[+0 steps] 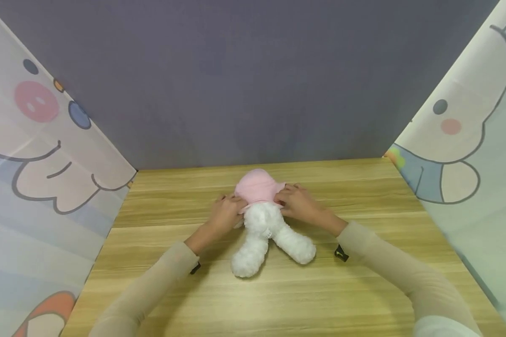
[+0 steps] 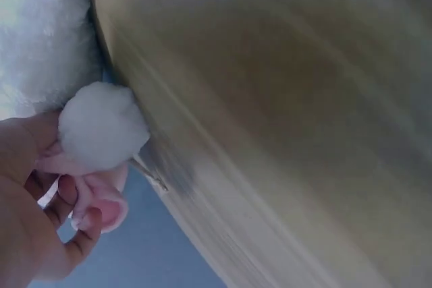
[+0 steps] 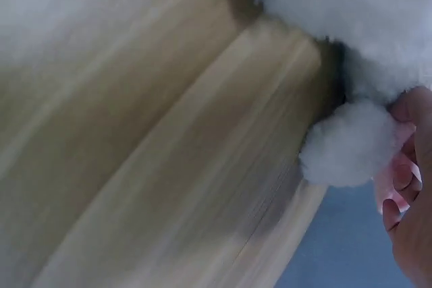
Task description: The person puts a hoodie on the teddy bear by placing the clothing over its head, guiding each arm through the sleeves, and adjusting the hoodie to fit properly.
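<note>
A fluffy white plush toy (image 1: 263,220) lies on the table, its two long floppy parts pointing toward me. Pink cloth clothing (image 1: 256,187) covers its far end. My left hand (image 1: 226,214) pinches the cloth's left edge, and my right hand (image 1: 299,203) grips it on the right. In the left wrist view, the left fingers curl around pink cloth (image 2: 108,210) beside a round white paw (image 2: 101,126). A similar white paw (image 3: 349,145) shows in the right wrist view, next to the right hand (image 3: 412,200) and the pink cloth it pinches.
The wood-grain table (image 1: 278,299) ends at a dark grey wall (image 1: 253,84) at the back. Cartoon-printed panels stand along the left (image 1: 67,164) and right (image 1: 459,140) sides. A thin cord (image 2: 150,173) hangs by the paw in the left wrist view.
</note>
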`<state>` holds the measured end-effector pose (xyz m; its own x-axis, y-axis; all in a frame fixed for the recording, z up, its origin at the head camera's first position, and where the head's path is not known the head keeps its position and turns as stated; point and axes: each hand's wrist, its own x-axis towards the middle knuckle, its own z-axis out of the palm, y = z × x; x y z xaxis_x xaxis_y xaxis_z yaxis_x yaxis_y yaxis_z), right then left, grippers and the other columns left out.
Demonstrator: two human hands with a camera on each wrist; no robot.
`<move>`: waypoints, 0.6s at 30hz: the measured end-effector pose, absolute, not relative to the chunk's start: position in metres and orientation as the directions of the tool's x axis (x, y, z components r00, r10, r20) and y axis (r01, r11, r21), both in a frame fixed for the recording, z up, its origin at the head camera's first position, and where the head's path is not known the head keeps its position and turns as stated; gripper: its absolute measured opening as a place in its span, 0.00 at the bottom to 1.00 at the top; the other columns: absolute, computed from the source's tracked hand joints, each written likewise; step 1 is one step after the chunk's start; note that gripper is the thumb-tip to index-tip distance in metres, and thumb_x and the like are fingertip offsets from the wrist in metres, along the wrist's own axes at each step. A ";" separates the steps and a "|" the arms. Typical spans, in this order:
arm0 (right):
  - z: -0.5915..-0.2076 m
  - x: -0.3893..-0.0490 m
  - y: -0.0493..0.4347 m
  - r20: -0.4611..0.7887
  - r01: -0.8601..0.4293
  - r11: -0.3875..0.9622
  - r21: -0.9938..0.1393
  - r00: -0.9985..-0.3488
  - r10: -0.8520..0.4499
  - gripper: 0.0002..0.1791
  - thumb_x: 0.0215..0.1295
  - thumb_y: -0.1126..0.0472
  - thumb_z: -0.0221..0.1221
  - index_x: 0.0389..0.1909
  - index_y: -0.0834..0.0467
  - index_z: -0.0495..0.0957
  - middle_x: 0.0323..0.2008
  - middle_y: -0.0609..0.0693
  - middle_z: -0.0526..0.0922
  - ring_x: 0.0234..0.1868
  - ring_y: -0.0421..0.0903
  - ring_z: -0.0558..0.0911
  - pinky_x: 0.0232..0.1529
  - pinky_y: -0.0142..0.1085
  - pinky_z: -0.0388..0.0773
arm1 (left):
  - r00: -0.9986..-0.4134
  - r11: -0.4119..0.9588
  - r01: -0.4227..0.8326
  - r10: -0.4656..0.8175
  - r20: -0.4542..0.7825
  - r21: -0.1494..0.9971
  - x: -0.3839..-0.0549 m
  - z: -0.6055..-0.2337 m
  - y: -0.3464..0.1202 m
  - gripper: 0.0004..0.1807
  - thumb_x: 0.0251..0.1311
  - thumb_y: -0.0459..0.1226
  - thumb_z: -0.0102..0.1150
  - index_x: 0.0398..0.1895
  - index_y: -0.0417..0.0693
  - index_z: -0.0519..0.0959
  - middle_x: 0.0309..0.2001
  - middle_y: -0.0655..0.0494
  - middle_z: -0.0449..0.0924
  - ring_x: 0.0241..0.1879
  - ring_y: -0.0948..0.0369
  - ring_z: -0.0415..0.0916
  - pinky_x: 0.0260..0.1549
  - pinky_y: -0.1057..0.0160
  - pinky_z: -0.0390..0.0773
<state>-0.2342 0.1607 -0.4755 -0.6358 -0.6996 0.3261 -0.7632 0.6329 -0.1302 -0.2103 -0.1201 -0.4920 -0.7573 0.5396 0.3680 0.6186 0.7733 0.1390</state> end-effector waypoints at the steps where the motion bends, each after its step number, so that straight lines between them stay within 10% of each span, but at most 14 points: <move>1: -0.477 -0.234 0.161 0.331 -0.768 0.627 -0.132 -0.630 -0.702 0.11 0.51 0.63 0.69 0.31 0.50 0.75 0.29 0.42 0.76 0.41 0.46 0.77 0.60 0.55 0.73 | -0.759 0.777 0.616 0.540 0.363 0.133 -0.210 -0.492 -0.120 0.12 0.52 0.33 0.76 0.31 0.52 0.78 0.40 0.58 0.86 0.48 0.52 0.80 0.51 0.38 0.78; 10: -0.465 -0.229 0.172 0.331 -0.677 0.581 -0.451 -0.732 -0.595 0.20 0.62 0.66 0.66 0.54 0.63 0.74 0.54 0.56 0.76 0.53 0.53 0.77 0.57 0.46 0.78 | -0.797 0.697 0.592 0.431 0.424 0.405 -0.200 -0.489 -0.137 0.21 0.58 0.33 0.73 0.53 0.44 0.77 0.47 0.49 0.80 0.46 0.50 0.79 0.45 0.52 0.81; 18: -0.441 -0.227 0.162 0.207 -0.701 0.558 -0.443 -0.686 -0.697 0.37 0.65 0.53 0.66 0.71 0.62 0.68 0.68 0.57 0.73 0.68 0.58 0.68 0.71 0.57 0.60 | -0.813 0.571 0.566 0.507 0.288 0.594 -0.202 -0.466 -0.139 0.29 0.66 0.45 0.67 0.67 0.43 0.73 0.63 0.49 0.74 0.62 0.49 0.71 0.62 0.46 0.72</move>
